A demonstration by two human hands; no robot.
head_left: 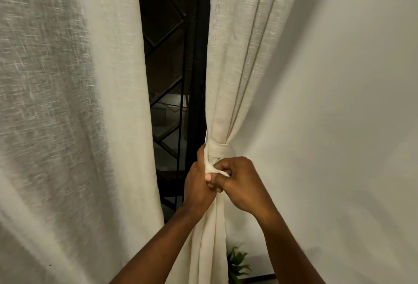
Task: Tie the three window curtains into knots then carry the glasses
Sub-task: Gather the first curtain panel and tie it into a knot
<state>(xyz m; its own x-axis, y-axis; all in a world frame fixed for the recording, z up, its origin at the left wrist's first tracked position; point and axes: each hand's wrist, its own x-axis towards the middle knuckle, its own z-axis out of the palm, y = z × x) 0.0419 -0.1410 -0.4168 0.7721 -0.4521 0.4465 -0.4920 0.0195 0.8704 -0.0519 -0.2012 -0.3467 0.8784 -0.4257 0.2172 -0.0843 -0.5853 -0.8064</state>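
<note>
A cream linen curtain (235,61) hangs right of centre, gathered into a narrow bunch with a loop of its own cloth wrapped round it, forming a knot (217,149). My left hand (198,186) grips the bunch just under the knot from the left. My right hand (239,184) pinches a small fold of the cloth at the same spot from the right. Below both hands the curtain's tail (208,243) hangs straight down. A second cream curtain (74,114) hangs loose on the left. No glasses are in view.
Between the two curtains shows a dark window (176,57) with a black metal grille. A plain white wall (339,102) fills the right side. A small green plant (237,263) stands low by the wall, right of the curtain's tail.
</note>
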